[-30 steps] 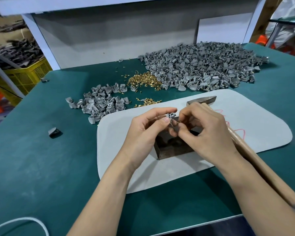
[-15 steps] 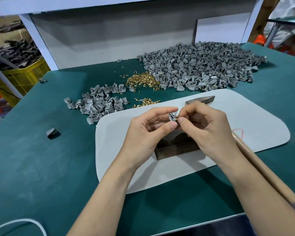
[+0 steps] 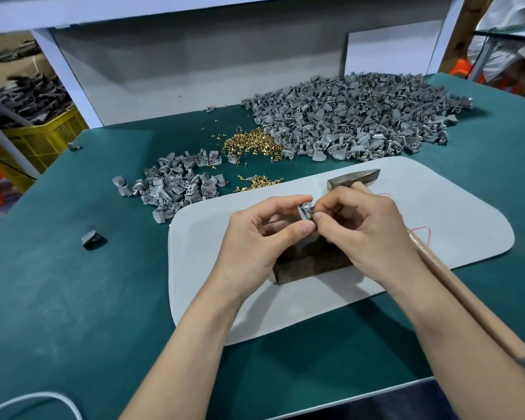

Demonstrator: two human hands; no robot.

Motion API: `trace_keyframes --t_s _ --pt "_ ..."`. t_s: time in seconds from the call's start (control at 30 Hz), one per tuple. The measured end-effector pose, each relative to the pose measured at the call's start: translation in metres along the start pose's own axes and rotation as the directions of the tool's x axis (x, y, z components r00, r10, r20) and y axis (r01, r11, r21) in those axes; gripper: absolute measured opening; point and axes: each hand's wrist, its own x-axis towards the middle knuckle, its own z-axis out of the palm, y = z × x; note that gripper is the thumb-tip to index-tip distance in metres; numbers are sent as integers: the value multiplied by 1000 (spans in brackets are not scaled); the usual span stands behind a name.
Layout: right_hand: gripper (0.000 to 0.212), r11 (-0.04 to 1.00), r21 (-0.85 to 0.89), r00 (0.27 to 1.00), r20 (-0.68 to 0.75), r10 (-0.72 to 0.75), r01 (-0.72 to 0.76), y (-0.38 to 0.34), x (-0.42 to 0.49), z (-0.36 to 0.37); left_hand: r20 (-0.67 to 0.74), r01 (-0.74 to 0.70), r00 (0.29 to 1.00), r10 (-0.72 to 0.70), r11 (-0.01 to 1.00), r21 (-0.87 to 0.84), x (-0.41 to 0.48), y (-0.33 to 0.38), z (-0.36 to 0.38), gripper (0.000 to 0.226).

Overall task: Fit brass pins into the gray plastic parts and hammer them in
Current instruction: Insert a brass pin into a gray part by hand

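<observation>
My left hand (image 3: 255,237) is curled, its thumb and forefinger clamped on 1 gray plastic part (image 3: 304,210) that I hold up over the middle of the gray mat (image 3: 437,213). My right hand (image 3: 367,234) meets it from the other side, fingers bunched tight, thumb and forefinger pinching a brass pin (image 3: 311,212) against the part's right side. The pin is tiny, and I cannot tell how far it sits in the part. The fingertips of my 2 hands touch around the part.

Just under my hands a dark metal block (image 3: 309,263) rests on the mat. The hammer (image 3: 353,178) lies on the mat beyond my right hand, its wooden handle running past my right wrist toward the worktop's near right corner.

On the green worktop (image 3: 73,298), a large pile of gray parts (image 3: 361,116) spreads along the far edge toward the right. A smaller pile of gray parts (image 3: 176,186) lies off the mat's far left corner. Between the 2 piles sits a heap of loose pins (image 3: 255,144), with a smaller scatter of pins (image 3: 259,181) at the mat's far edge. 1 stray gray part (image 3: 89,237) lies alone to the left of the mat.
</observation>
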Motion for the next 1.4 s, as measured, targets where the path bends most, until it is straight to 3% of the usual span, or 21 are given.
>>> trace_keyframes --t_s 0.17,0.57,1.4 --pt "9 998 -32 999 2 52 -52 -1 0 0 -6 16 1000 -16 1000 4 1 0 1 31" --pt "11 996 -84 1000 12 -12 13 -3 1 -1 4 45 999 -46 999 24 1 0 1 40" --pt "13 995 -95 997 78 -19 26 2 2 -5 22 -125 992 123 956 266 1 -11 -2 32"
